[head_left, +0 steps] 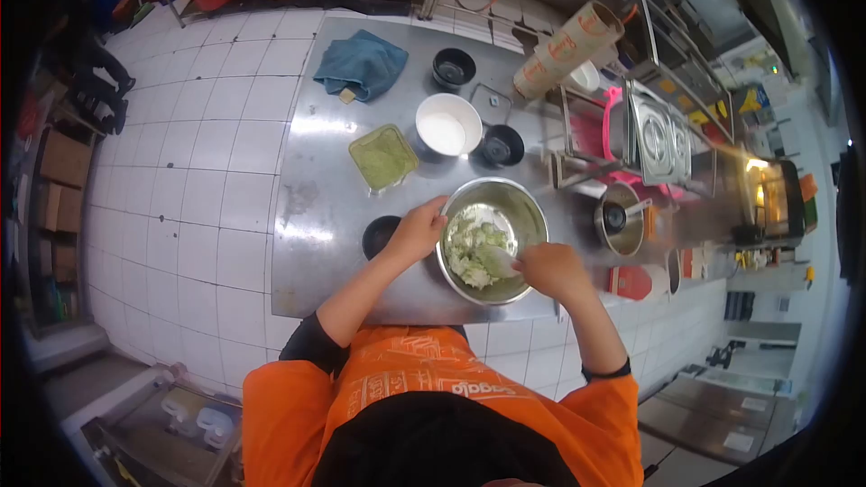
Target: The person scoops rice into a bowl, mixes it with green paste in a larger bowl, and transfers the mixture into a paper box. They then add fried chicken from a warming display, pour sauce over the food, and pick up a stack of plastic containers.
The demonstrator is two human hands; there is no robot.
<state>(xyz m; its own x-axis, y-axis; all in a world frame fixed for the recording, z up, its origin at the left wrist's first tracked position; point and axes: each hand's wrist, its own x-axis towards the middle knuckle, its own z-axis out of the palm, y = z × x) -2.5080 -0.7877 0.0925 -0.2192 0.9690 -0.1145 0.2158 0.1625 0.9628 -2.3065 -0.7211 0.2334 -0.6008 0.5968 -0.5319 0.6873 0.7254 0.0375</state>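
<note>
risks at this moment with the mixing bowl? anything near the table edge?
1. The steel bowl sits close to the near edge of the steel table; only the left hand on its rim steadies it, so a hard stir might slide it off.
2. The right hand works a utensil through the pale green mix; some could spill over the rim.
3. The small dark cup by the left wrist could get knocked.

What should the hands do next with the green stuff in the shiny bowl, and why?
Probably one more stir. The right hand holds a spoon in the pale green chopped food, which sits heaped toward one side of the metal bowl. The left hand grips the rim, so the bowl looks steady enough to sweep the spoon across.
</note>
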